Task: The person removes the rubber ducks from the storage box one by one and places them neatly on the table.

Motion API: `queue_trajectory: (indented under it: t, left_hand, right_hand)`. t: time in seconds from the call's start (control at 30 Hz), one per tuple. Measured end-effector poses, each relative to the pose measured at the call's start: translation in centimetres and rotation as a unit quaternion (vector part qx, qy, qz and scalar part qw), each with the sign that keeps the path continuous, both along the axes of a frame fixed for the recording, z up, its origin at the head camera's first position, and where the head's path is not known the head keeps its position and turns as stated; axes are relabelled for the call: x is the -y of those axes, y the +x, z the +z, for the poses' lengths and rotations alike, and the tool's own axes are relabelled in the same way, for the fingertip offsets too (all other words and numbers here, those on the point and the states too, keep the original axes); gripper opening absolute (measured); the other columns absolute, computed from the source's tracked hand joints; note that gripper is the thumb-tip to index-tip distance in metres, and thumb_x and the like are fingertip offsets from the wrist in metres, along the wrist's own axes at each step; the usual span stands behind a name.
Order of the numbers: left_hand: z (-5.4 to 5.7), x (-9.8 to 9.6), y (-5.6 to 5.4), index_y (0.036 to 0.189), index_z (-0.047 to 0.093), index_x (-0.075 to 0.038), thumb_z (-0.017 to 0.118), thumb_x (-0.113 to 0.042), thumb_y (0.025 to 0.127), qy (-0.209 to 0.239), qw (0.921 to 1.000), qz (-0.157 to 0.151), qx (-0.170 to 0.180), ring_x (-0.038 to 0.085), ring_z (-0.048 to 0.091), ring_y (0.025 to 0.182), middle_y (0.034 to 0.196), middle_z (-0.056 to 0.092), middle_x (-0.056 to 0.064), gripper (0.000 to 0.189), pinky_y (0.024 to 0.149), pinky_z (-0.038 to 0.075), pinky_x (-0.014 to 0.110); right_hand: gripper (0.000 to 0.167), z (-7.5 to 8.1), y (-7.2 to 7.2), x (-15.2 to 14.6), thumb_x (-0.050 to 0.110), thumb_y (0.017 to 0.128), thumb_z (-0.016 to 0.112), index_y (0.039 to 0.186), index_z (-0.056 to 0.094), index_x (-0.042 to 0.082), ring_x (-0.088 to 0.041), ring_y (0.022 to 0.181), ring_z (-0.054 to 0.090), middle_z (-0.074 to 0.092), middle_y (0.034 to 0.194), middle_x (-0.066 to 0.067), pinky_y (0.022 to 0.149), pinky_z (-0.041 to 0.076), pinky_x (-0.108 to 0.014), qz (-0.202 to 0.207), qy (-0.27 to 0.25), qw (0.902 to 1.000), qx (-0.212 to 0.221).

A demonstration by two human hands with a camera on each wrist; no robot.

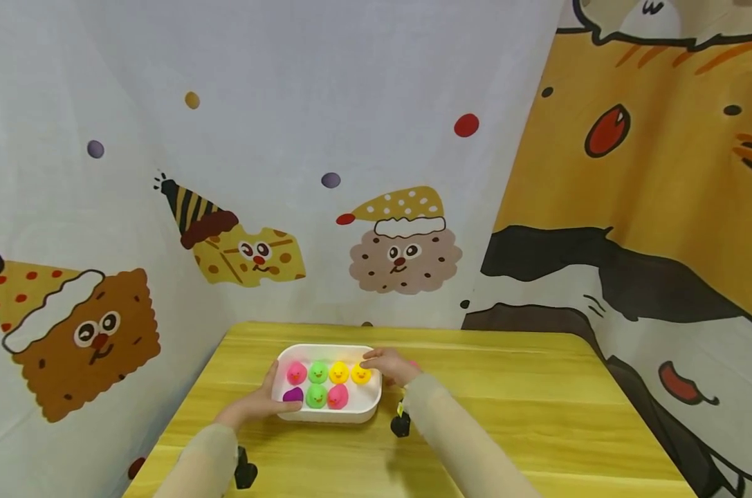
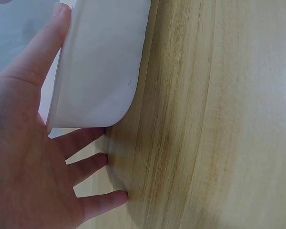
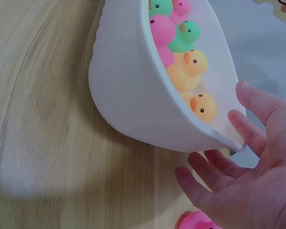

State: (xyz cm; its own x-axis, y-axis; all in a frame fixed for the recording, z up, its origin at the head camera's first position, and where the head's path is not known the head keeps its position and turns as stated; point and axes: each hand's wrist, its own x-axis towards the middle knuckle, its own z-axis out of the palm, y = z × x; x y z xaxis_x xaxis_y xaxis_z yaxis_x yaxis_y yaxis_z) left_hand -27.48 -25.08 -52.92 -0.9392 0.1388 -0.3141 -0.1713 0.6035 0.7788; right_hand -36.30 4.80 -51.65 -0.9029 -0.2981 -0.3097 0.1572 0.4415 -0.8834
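Observation:
A white plastic tub [image 1: 326, 416] holds several small rubber ducks in two rows. Two yellow ducks [image 1: 339, 373] sit in the back row beside a green one [image 1: 318, 372] and a pink one [image 1: 297, 373]. A purple toy [image 1: 292, 395] shows partly at the front left. My left hand [image 1: 260, 402] grips the tub's left end, thumb along the front rim, other fingers round the outside. At the back right corner, my right hand [image 3: 257, 167] has relaxed, spread fingers around the rim, near the end yellow duck [image 3: 203, 107]. Nothing is held in it.
Beneath the right hand, a pink duck [image 3: 195, 220] lies on the wooden table [image 1: 506, 408], right of the tub. A cartoon-printed cloth [image 1: 276, 138] hangs behind the table. Black wrist devices [image 1: 400, 423] sit under the sleeves.

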Motion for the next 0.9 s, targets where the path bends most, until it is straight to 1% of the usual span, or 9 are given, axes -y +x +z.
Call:
queue_trajectory:
  t: [0.1, 0.3, 0.4, 0.53, 0.63, 0.7, 0.8, 0.9]
  left_hand:
    - [0.2, -0.1, 0.2, 0.150, -0.020, -0.004, 0.075, -0.045, 0.082, 0.000, 1.0000, -0.001, -0.001, 0.057, 0.011, 0.136, 0.155, -0.008, 0.032, 0.124, 0.106, 0.012, 0.071]
    - [0.2, -0.2, 0.2, 0.151, -0.018, -0.006, 0.076, -0.044, 0.081, 0.004, 1.0000, 0.007, -0.004, 0.055, 0.011, 0.137, 0.155, -0.006, 0.032, 0.123, 0.107, 0.013, 0.070]
    - [0.2, -0.4, 0.2, 0.151, -0.018, -0.006, 0.076, -0.046, 0.080, 0.006, 1.0000, 0.007, -0.003, 0.055, 0.009, 0.137, 0.155, -0.008, 0.031, 0.125, 0.106, 0.012, 0.071]
    - [0.3, -0.4, 0.2, 0.151, -0.018, -0.005, 0.076, -0.047, 0.080, 0.003, 1.0000, 0.005, -0.003, 0.056, 0.010, 0.136, 0.155, -0.007, 0.031, 0.125, 0.106, 0.012, 0.071]
    - [0.2, -0.4, 0.2, 0.151, -0.018, -0.005, 0.076, -0.044, 0.080, 0.004, 1.0000, 0.008, -0.003, 0.055, 0.012, 0.137, 0.155, -0.006, 0.032, 0.124, 0.106, 0.013, 0.071]
    - [0.3, -0.3, 0.3, 0.152, -0.017, -0.005, 0.077, -0.042, 0.081, 0.009, 0.9999, 0.013, -0.003, 0.055, 0.011, 0.137, 0.155, -0.006, 0.032, 0.123, 0.107, 0.013, 0.070]
    - [0.4, -0.4, 0.4, 0.151, -0.018, -0.005, 0.077, -0.042, 0.081, 0.013, 0.9998, 0.012, -0.002, 0.056, 0.010, 0.137, 0.155, -0.006, 0.033, 0.124, 0.106, 0.011, 0.071]
    - [0.5, -0.3, 0.4, 0.150, -0.020, -0.005, 0.076, -0.044, 0.081, 0.014, 0.9999, 0.009, 0.001, 0.056, 0.009, 0.137, 0.155, -0.007, 0.033, 0.124, 0.107, 0.010, 0.070]
  right_hand:
    - [0.041, -0.2, -0.1, 0.2, 0.022, 0.093, 0.065, 0.128, 0.060, 0.002, -0.040, 0.122, 0.049, 0.055, 0.132, -0.018, 0.088, 0.046, -0.061, 0.001, 0.001, 1.0000, -0.001]
    - [0.040, -0.6, -0.4, 0.6, 0.024, 0.091, 0.067, 0.124, 0.062, 0.002, -0.037, 0.118, 0.051, 0.060, 0.126, -0.015, 0.087, 0.048, -0.057, 0.006, 0.006, 0.9999, -0.008]
    - [0.038, -0.6, -0.4, 0.9, 0.019, 0.090, 0.068, 0.123, 0.062, 0.000, -0.036, 0.116, 0.052, 0.060, 0.124, -0.016, 0.091, 0.047, -0.056, 0.006, 0.011, 0.9998, -0.013]
    - [0.036, -0.7, -0.2, 1.3, 0.010, 0.088, 0.069, 0.120, 0.062, -0.004, -0.035, 0.113, 0.054, 0.060, 0.120, -0.018, 0.097, 0.046, -0.052, -0.004, 0.010, 0.9998, -0.017]
    - [0.035, -1.1, -0.2, 1.5, 0.007, 0.086, 0.070, 0.118, 0.062, -0.006, -0.033, 0.108, 0.057, 0.061, 0.116, -0.018, 0.095, 0.048, -0.049, -0.013, 0.009, 0.9995, -0.027]
    - [0.035, -1.5, -0.3, 1.6, 0.005, 0.085, 0.070, 0.116, 0.063, -0.007, -0.031, 0.104, 0.059, 0.062, 0.114, -0.018, 0.092, 0.051, -0.046, -0.014, 0.009, 0.9990, -0.042]
    - [0.034, -2.1, -0.6, 1.7, 0.005, 0.083, 0.071, 0.114, 0.064, -0.006, -0.029, 0.098, 0.059, 0.062, 0.112, -0.017, 0.091, 0.052, -0.043, -0.014, 0.021, 0.9978, -0.061]
    - [0.033, -2.3, -0.7, 1.7, 0.005, 0.082, 0.073, 0.112, 0.065, -0.005, -0.029, 0.097, 0.058, 0.063, 0.112, -0.017, 0.091, 0.051, -0.044, -0.014, 0.041, 0.9961, -0.077]
